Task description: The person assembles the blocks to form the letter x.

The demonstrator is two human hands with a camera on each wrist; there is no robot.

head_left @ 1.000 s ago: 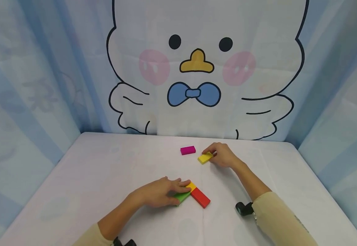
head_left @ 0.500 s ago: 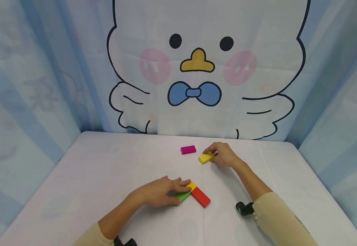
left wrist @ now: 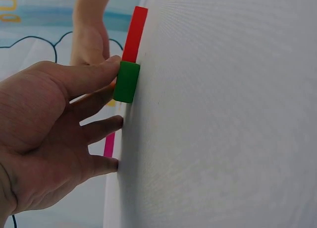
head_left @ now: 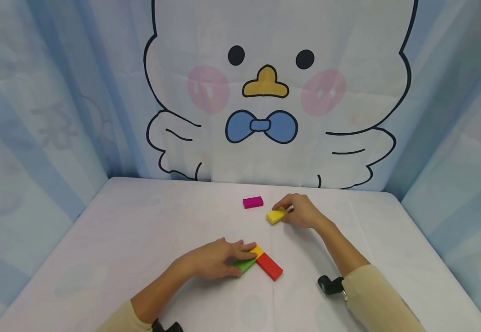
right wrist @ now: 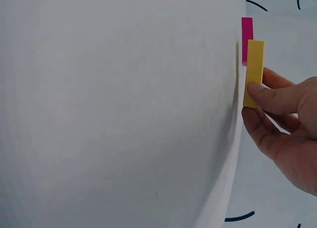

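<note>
- Judge the work as partway along, going by three blocks set together and two outside the group
- Count as placed, on the middle of the worktop (head_left: 161, 212), the green block (head_left: 246, 266), the orange block (head_left: 259, 251) and the red block (head_left: 270, 266), seemingly touching in a bent shape
- See the red block running in line with the orange block toward near right, and the green block slanting away toward near left
- Find the left hand (head_left: 213, 260) over the green block and orange block, grip released, fingers spread and nearly straight, thumb touching the green block; probably steadying rather than lifting
- Find the right hand (head_left: 301, 212) farther off and to the right, grip grasping the yellow block (head_left: 274, 216) by its right end between thumb and fingers
- Place the yellow block well apart from the group, on its far side, near and to the right of the magenta block (head_left: 253, 202)
- Cannot tell whether raised or resting on the worktop
- Note the magenta block lying at the far middle, touched by neither hand
- Reckon as left, then, the yellow block, in hand but not yet joined, and the magenta block, not yet picked up
</note>
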